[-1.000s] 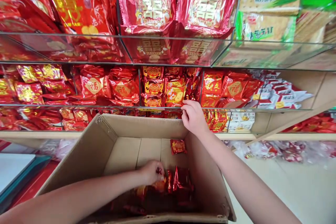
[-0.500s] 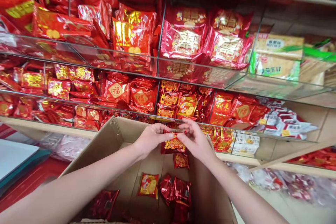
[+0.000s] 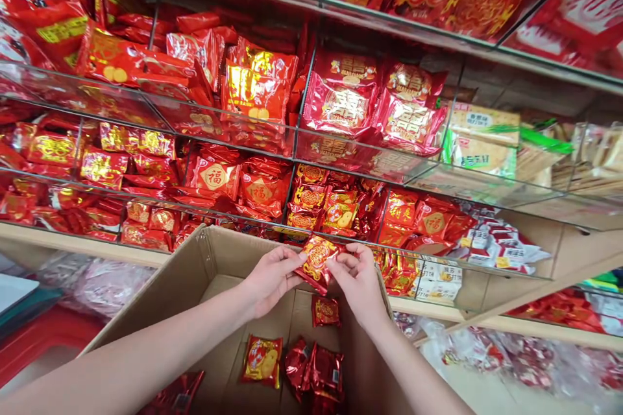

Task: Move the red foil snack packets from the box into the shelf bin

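Note:
Between my two hands is a small red snack packet (image 3: 317, 260) with gold printing, tilted, above the far part of a cardboard box (image 3: 192, 258). My left hand (image 3: 276, 275) pinches its left side with thumb and fingers. On its right side my right hand (image 3: 357, 279) grips with thumb and curled fingers. Inside the box lie a small red packet (image 3: 326, 310), a red packet with a yellow biscuit picture (image 3: 261, 360), and several dark red shiny packets (image 3: 325, 368). Another dark red packet (image 3: 176, 392) is partly hidden by my left forearm.
Glass-fronted shelves rise behind the box, their compartments filled with red packets (image 3: 318, 198). Clear-wrapped crackers (image 3: 481, 139) stand at the right. Below are plastic-wrapped goods (image 3: 109, 282) and, at the left, a red plastic stool-like item (image 3: 63, 337).
My hands have turned the packet so its printed face tilts upward, and it sits a little lower against the shelf. The camera view has tipped up, showing more of the upper shelf.

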Tool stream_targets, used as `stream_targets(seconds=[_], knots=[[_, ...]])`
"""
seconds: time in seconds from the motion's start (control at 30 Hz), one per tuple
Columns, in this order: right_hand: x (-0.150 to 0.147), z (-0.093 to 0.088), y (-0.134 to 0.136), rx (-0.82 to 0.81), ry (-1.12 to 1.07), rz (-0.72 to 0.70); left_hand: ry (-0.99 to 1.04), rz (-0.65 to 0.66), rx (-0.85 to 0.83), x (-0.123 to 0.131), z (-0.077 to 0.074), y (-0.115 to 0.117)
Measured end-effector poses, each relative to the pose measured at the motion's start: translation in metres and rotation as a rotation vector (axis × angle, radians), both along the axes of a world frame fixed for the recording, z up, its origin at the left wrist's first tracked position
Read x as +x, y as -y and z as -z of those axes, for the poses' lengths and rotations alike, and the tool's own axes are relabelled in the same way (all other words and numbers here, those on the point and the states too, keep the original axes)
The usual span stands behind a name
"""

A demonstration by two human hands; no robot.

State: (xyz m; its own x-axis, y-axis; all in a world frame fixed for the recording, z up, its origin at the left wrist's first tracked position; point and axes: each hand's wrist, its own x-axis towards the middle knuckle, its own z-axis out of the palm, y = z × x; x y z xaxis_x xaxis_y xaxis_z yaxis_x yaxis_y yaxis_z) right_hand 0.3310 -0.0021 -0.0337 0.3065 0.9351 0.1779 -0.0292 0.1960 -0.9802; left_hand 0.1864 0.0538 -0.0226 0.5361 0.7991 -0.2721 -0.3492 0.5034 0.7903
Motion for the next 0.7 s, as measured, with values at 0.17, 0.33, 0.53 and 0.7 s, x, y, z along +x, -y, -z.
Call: stream_targets(seconds=[0.17, 0.33, 0.53, 0.7], knots=[[-0.002, -0.009, 0.008, 0.13, 0.354, 0.011, -0.055, 0.063, 0.083, 0.005, -0.004, 0.01], [0.006, -0.017, 0.012, 0.109, 0.495, 0.131, -0.382, -0.005, 0.677, 0.011, -0.014, 0.013], [0.014, -0.012, 0.011, 0.106, 0.263, 0.13, -0.614, 0.083, 1.086, 0.019, -0.027, 0.009], [0.015, -0.019, 0.014, 0.172, 0.164, 0.076, -0.658, 0.029, 1.152, 0.039, -0.032, 0.001]])
